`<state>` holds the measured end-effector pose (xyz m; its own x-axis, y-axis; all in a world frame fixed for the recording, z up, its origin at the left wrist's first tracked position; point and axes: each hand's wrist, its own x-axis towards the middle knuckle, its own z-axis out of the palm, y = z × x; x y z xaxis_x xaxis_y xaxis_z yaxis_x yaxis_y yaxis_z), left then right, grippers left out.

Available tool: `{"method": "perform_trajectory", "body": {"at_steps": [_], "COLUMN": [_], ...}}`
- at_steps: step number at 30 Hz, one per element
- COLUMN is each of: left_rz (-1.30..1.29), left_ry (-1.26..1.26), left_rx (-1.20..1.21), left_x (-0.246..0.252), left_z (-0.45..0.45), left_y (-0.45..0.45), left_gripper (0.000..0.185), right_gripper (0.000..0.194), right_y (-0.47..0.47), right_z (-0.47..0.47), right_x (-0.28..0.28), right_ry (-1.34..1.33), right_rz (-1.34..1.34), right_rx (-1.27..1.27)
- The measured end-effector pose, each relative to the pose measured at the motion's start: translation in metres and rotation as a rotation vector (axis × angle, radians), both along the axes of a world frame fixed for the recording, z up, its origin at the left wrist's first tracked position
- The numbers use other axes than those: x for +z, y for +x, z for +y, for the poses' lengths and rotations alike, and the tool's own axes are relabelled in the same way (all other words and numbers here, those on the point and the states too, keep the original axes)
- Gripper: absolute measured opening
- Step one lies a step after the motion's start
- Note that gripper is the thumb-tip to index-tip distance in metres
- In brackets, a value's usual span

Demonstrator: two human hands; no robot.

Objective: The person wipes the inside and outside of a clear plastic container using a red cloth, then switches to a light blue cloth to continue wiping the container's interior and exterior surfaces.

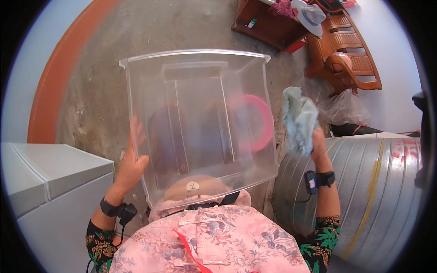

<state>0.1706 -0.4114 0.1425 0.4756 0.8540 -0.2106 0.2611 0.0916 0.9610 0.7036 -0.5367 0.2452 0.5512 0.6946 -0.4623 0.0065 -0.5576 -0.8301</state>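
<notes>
A clear plastic storage box [201, 112] is held in front of my body, its rim [194, 52] reaching from my apron to the far side. My left hand [131, 158] grips its left edge, with the thumb on the near side and the fingers spread along the wall. Off to the right, my right hand [319, 145] holds a crumpled pale blue cloth [298, 119], apart from the box. Through the clear plastic shows a pink basin [264, 123], partly blurred, along with dark shapes that I cannot make out.
A ribbed metal drum [355, 194] lies close on my right. A grey-white cabinet or appliance [65, 167] stands at the left. Farther right are a wooden bench [351, 44], a clear plastic bag [346, 109] and a brown wooden table [263, 25] bearing a hat [310, 17].
</notes>
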Motion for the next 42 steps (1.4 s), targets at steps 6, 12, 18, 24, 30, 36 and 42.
{"method": "perform_trajectory", "body": {"at_steps": [6, 12, 18, 24, 30, 36, 42], "left_rz": [0.047, 0.152, 0.529, 0.490, 0.428, 0.282, 0.241], "left_ry": [0.071, -0.054, 0.426, 0.832, 0.824, 0.865, 0.808], "left_rx": [-0.049, -0.008, -0.013, -0.410, -0.685, -0.435, -0.269], "left_x": [0.063, 0.091, 0.123, 0.205, 0.248, 0.264, 0.250], "left_z": [-0.009, -0.038, -0.028, -0.098, -0.164, -0.172, -0.178], "left_y": [0.035, 0.069, 0.095, 0.203, 0.292, 0.343, 0.388], "left_gripper": [0.106, 0.100, 0.090, 0.080, 0.039, 0.024, 0.023], "right_gripper": [0.038, 0.034, 0.026, 0.024, 0.028, 0.031, 0.035], "right_y": [0.010, 0.023, 0.013, 0.019, 0.034, 0.124, 0.209], "right_z": [-0.059, -0.080, -0.098, -0.094, -0.071, -0.085, -0.020], "right_x": [-0.028, 0.011, 0.027, 0.047, 0.063, 0.045, -0.035], "right_ry": [0.126, 0.067, 0.237, 0.313, 0.366, 0.579, 0.847], "right_rz": [0.468, -0.222, -0.275, -0.287, -0.124, 0.457, 0.561], "right_rx": [0.193, 0.532, 0.394, 0.357, 0.344, 0.083, -0.202]}}
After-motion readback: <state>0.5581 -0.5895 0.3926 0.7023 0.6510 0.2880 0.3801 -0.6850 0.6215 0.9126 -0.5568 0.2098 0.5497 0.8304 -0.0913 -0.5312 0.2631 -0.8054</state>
